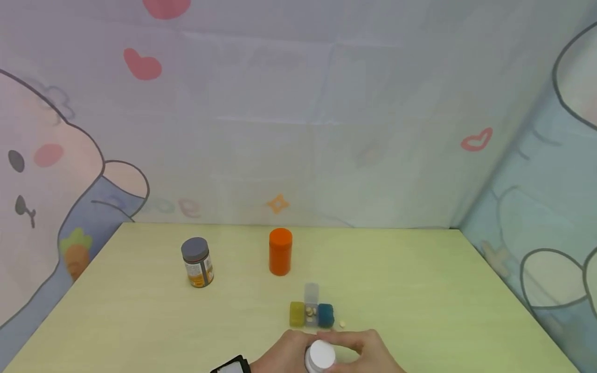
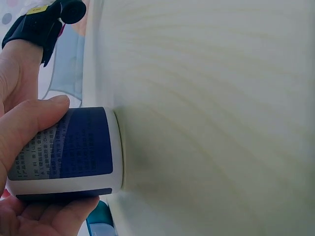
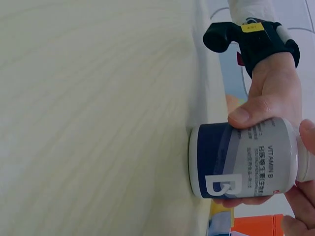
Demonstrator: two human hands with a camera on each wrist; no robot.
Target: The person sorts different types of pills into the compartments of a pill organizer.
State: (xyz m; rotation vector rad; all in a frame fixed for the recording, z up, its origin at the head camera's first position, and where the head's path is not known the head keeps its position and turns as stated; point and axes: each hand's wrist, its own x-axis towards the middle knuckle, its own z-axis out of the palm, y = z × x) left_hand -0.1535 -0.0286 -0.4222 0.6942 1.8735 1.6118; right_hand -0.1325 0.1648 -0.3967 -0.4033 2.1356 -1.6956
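Note:
A white vitamin B bottle (image 3: 246,160) with a blue and grey label stands on the table in front of me. My left hand (image 1: 286,353) grips its body, thumb on one side and fingers on the other. At its white cap (image 1: 323,354), my right hand (image 1: 366,355) holds on with thumb and fingers around the rim. Just beyond the hands lies a small pill box (image 1: 311,315). Its yellow and blue end lids are down, while the clear middle lid (image 1: 311,292) is up, with several pale tablets inside. One loose tablet (image 1: 342,324) lies right of the box.
An orange bottle (image 1: 280,252) stands behind the pill box. Farther left is a brown jar (image 1: 198,263) with a grey lid. The pale yellow table (image 1: 420,290) ends at a printed cloth backdrop (image 1: 298,103).

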